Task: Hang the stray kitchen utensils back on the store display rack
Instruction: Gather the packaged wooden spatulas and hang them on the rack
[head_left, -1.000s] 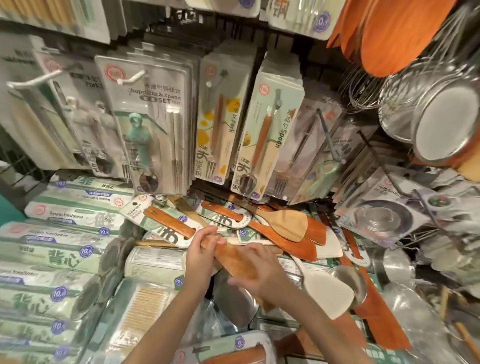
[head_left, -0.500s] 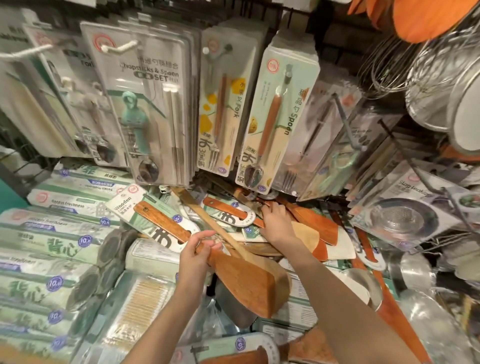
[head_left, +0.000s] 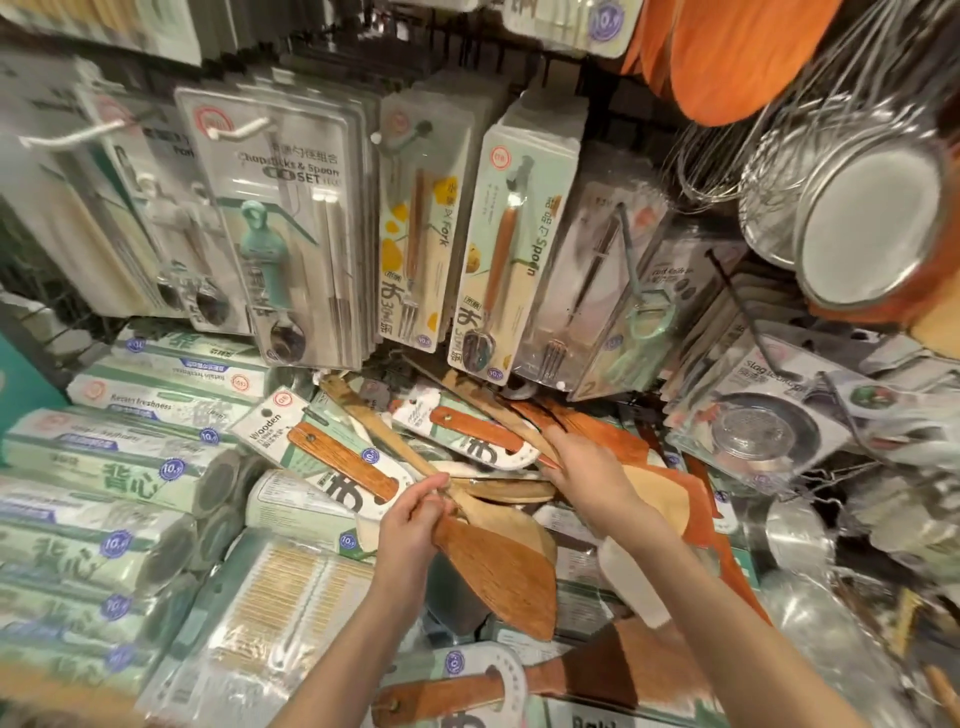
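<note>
A heap of loose wooden spatulas lies on the shelf below the display rack. My left hand grips two of them together at the neck: a brown spatula whose wide blade points down toward me, and a paler spatula whose handle slants up-left. My right hand reaches into the pile and holds the slim handle of another wooden utensil lying among the orange-brown ones. Carded spatulas lie in the same heap. A white hook on the rack carries packaged cutlery.
Blister packs of chopsticks, forks and spoons hang above. Green rolls of bags are stacked at left. Metal strainers and whisks hang at upper right, with sink strainer packs below them. A toothpick pack lies near my left forearm.
My left hand has lifted the brown and pale spatulas out of the pile. My right hand moved away from them, up and right, into the heap and took hold of another handle.
</note>
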